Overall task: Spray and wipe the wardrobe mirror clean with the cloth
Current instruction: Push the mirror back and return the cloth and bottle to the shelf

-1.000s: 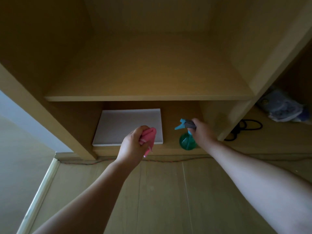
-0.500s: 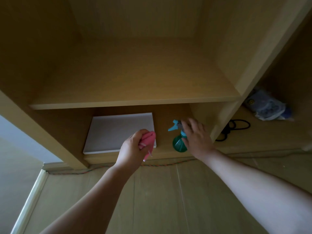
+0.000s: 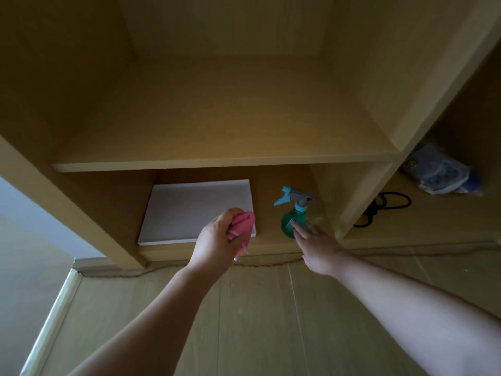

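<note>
Your left hand (image 3: 217, 241) clenches the pink cloth (image 3: 243, 221), fingers curled tight. Your right hand (image 3: 321, 249), fingers straight and gripping nothing, touches the upright spray bottle (image 3: 289, 226) on the bottom shelf (image 3: 271, 246).

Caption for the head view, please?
Left hand grips a pink cloth; right hand, fingers straight, at a green spray bottle on the wardrobe's bottom shelf, beside a white panel.

Wardrobe shelving (image 3: 217, 161), centre: pale wood-grain board, smooth and matt. Spray bottle (image 3: 287, 226), centre right: translucent green plastic with an opaque teal-and-grey plastic head. Cloth (image 3: 242, 221), centre: soft pink fabric, crumpled. Flat panel (image 3: 195, 210): white, smooth, matt. Floor (image 3: 257, 321): wood-look planks with a faint sheen. Bag (image 3: 436, 172), right edge: crinkled plastic.
</note>
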### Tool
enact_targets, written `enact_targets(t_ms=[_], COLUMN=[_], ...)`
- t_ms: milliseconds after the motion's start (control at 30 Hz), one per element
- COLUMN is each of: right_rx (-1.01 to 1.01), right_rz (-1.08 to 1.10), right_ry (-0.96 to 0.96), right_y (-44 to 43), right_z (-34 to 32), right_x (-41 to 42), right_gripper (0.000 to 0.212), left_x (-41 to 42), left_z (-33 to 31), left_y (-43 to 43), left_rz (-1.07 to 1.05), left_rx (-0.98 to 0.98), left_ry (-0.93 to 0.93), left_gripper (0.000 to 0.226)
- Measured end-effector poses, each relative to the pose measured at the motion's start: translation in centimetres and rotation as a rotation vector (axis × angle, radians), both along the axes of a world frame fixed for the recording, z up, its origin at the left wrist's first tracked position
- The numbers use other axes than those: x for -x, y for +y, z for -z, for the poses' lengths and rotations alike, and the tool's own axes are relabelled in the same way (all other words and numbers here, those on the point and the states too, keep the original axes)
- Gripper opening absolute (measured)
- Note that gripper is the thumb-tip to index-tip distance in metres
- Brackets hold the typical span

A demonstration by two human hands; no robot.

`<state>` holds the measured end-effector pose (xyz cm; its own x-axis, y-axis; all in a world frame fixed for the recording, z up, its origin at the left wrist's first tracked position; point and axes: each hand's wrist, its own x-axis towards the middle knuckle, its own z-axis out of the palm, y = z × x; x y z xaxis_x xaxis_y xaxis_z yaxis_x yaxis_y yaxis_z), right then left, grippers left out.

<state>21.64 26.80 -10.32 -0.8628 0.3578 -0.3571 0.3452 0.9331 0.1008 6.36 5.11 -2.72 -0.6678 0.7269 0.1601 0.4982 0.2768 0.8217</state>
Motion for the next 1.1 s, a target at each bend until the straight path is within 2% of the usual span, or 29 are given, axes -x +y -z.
enact_targets(t_ms=[167, 267, 333, 400, 467, 500, 600, 733, 800, 867, 967, 1033, 1100], right_rx=[0.016, 0.087, 0.23, 0.458, 0.655, 0.736, 0.92, 1.077, 1.141, 1.162, 1.189, 1.251, 1.209], right_rz=[0.028, 0.0, -0.079, -0.132, -0.195, -0.223, -0.169, -0.065, -0.002, 0.054, 0.1, 0.17, 0.234], right_ry=[0.011, 0.056, 0.238, 0.554, 0.782, 0.816, 0.754, 0.757, 0.778, 0.804, 0.831, 0.804, 0.816], right_y=[1.0, -0.1, -1.7, -4.4, -7.3, -8.6, -11.1, -11.7, -12.0, -12.3, -12.4, -12.2, -11.8], right_z=[-0.5, -1.8, -3.4, -5.5, -7.4, -8.1, -9.1, -9.3, -9.5, -9.6, -9.6, -9.5, -9.4], right_x=[1.4, 2.4, 3.2, 4.0, 4.6, 4.9, 5.5, 5.9, 6.1, 6.5, 6.9, 7.0, 7.0], right_gripper=[0.072, 0.062, 0.045, 0.033, 0.031, 0.033, 0.046, 0.053, 0.051, 0.042, 0.03, 0.038, 0.05], left_x=[0.3, 0.5, 0.7, 0.8, 0.6, 0.5, 0.5, 1.4, 1.4, 1.2, 1.3, 1.7, 2.1], left_z=[-0.2, -0.1, -0.3, -0.7, -1.2, -1.4, -2.0, -2.4, -2.5, -2.7, -2.6, -2.4, -2.2], left_y=[-0.5, -1.1, -1.5, -1.9, -2.3, -2.4, -2.9, -4.1, -4.4, -4.5, -4.8, -5.1, -5.3], left_rz=[-0.01, -0.017, -0.028, -0.044, -0.044, -0.043, -0.054, 0.046, 0.046, 0.017, -0.057, -0.099, -0.14], left_rx=[-0.017, 0.002, 0.003, -0.011, -0.05, -0.07, -0.064, -0.059, -0.029, -0.007, 0.0, 0.005, 0.026], left_ry=[0.028, 0.024, 0.019, 0.01, -0.033, -0.058, -0.151, -0.323, -0.277, -0.153, -0.075, -0.039, -0.029], left_gripper=[0.041, 0.044, 0.045, 0.04, 0.033, 0.033, 0.038, 0.061, 0.06, 0.048, 0.046, 0.041, 0.036])
